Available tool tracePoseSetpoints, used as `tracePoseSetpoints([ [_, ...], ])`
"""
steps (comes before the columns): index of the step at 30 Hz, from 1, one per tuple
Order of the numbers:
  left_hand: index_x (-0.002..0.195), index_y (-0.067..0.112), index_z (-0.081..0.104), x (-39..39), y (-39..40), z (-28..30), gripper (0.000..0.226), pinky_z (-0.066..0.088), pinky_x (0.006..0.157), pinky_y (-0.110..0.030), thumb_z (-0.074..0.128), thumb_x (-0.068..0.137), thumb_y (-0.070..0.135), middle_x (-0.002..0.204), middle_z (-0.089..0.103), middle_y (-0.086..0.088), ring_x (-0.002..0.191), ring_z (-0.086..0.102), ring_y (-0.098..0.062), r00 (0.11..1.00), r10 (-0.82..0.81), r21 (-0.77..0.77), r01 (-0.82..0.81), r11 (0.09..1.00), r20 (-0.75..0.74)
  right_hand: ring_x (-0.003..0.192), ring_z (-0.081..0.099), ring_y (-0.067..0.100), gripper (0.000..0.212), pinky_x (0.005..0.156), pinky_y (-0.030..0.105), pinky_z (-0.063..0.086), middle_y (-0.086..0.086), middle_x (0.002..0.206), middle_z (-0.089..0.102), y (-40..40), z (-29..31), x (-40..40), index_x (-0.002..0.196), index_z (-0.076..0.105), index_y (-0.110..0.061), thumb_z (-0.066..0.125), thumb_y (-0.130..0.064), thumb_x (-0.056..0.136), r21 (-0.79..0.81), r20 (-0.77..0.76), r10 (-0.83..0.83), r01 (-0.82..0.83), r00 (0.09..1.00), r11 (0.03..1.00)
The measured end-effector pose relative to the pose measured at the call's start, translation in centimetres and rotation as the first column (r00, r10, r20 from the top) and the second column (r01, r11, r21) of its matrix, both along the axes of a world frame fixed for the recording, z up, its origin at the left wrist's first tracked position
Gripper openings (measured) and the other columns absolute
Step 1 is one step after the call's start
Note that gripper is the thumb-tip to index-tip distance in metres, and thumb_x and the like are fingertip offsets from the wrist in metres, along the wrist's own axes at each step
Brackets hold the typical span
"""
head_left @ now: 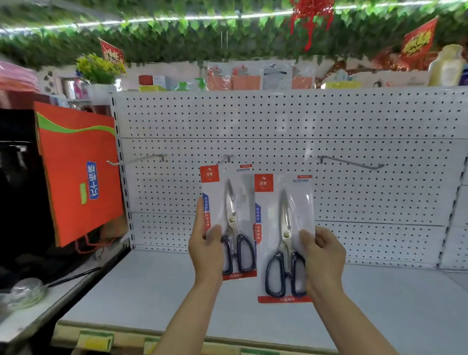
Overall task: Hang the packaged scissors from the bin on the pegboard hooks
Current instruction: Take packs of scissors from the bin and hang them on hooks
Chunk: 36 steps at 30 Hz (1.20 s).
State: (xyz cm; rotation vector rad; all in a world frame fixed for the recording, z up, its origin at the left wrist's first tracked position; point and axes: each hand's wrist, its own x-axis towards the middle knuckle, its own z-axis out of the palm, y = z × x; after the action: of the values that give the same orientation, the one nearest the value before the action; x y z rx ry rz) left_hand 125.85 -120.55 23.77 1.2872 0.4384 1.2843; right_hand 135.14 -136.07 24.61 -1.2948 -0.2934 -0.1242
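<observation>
Two packaged scissors with black handles are held up in front of the white pegboard (283, 120). My left hand (207, 247) grips the left pack (230, 198) by its lower left edge; the top of this pack sits right under the middle hook (227, 158). My right hand (323, 257) grips the right pack (284, 222) at its lower right side, a little lower. An empty hook (137, 159) sticks out at the left and another empty hook (351, 163) at the right. The bin is out of view.
A white shelf (169, 290) runs below the pegboard, with yellow price tags on its front edge. An orange-red bag (77, 176) hangs at the left beside a dark counter with a cable. Assorted goods stand on top of the pegboard unit.
</observation>
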Motion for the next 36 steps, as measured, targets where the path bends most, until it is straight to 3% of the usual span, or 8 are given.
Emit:
tracePoseSetpoints([
  [6,0.145,0.04,0.045,-1.0,3.5,0.5,0.07,0.044,0.086,-0.007,0.05,0.094,-0.008,0.124,0.051,0.043,0.089,0.055,0.024,1.0,-0.028,0.038,0.028,0.999,-0.002,0.068,0.059,0.015,0.005,0.066,0.03,0.049,0.005,0.078,0.068,3.2,-0.5,-2.2,0.084,0.065,-0.009,0.062,-0.006,0.086,0.025,-0.014,-0.012,0.013,1.0,1.0],
  [9,0.144,0.042,0.045,-1.1,4.3,0.8,0.07,0.043,0.086,-0.006,0.05,0.094,-0.008,0.128,0.05,0.04,0.103,0.052,0.025,0.999,-0.049,0.054,0.05,0.997,-0.012,0.07,0.061,0.017,0.005,0.066,0.03,0.05,0.008,0.081,0.07,3.9,-0.6,-2.8,0.086,0.066,-0.008,0.062,-0.004,0.086,0.04,-0.033,-0.008,0.009,0.999,0.999],
  [15,0.138,0.054,0.044,-0.9,4.4,0.8,0.075,0.047,0.095,-0.02,0.05,0.094,-0.006,0.141,0.052,0.025,0.115,0.061,-0.002,0.998,-0.052,0.084,0.056,0.995,-0.039,0.069,0.059,0.015,0.006,0.065,0.029,0.05,0.008,0.079,0.068,4.7,0.2,-2.7,0.085,0.065,-0.007,0.061,-0.004,0.088,0.008,-0.003,0.007,-0.007,1.0,1.0],
  [18,0.133,0.058,0.044,-0.6,4.4,0.9,0.077,0.041,0.088,-0.016,0.049,0.093,-0.007,0.129,0.055,0.038,0.081,0.055,0.0,0.997,-0.044,0.07,0.048,0.996,-0.056,0.068,0.059,0.015,0.005,0.067,0.031,0.051,0.007,0.077,0.068,4.8,0.4,-2.5,0.085,0.065,-0.006,0.061,-0.004,0.088,0.009,0.003,0.014,-0.014,1.0,1.0],
  [23,0.143,0.044,0.045,-0.5,4.4,1.1,0.074,0.041,0.065,-0.002,0.046,0.093,-0.01,0.081,0.056,0.051,0.064,0.047,0.005,0.996,0.0,0.075,0.006,0.997,-0.086,0.077,0.064,0.023,0.005,0.077,0.043,0.056,0.01,0.084,0.07,5.0,0.4,-2.2,0.086,0.066,-0.01,0.063,-0.007,0.087,-0.005,0.002,0.019,-0.019,1.0,1.0],
  [27,0.142,0.045,0.045,-0.2,4.7,1.2,0.074,0.04,0.061,-0.001,0.045,0.092,-0.01,0.073,0.054,0.05,0.063,0.044,0.003,0.994,0.022,0.064,-0.015,0.998,-0.109,0.076,0.062,0.025,0.009,0.078,0.046,0.055,0.015,0.084,0.069,5.0,0.8,-2.4,0.08,0.065,-0.013,0.063,-0.007,0.087,-0.005,0.016,0.022,-0.022,1.0,1.0],
  [33,0.134,0.063,0.041,0.9,5.8,0.4,0.078,0.043,0.065,-0.023,0.048,0.094,-0.003,0.098,0.062,0.041,0.054,0.035,-0.008,0.983,0.02,0.028,-0.015,0.999,-0.18,0.072,0.059,0.021,0.008,0.077,0.045,0.055,0.017,0.083,0.068,5.6,1.2,-2.7,0.082,0.065,-0.01,0.063,-0.006,0.088,0.001,0.02,0.038,-0.038,0.999,0.999],
  [36,0.133,0.065,0.039,1.7,6.4,0.3,0.074,0.054,0.085,-0.031,0.05,0.097,0.001,0.122,0.061,0.019,0.084,0.063,-0.013,0.98,0.022,0.055,-0.012,0.998,-0.197,0.073,0.06,0.021,0.008,0.075,0.042,0.055,0.015,0.083,0.069,6.2,1.3,-2.9,0.083,0.065,-0.011,0.062,-0.005,0.088,0.012,0.004,0.052,-0.052,0.999,0.999],
])
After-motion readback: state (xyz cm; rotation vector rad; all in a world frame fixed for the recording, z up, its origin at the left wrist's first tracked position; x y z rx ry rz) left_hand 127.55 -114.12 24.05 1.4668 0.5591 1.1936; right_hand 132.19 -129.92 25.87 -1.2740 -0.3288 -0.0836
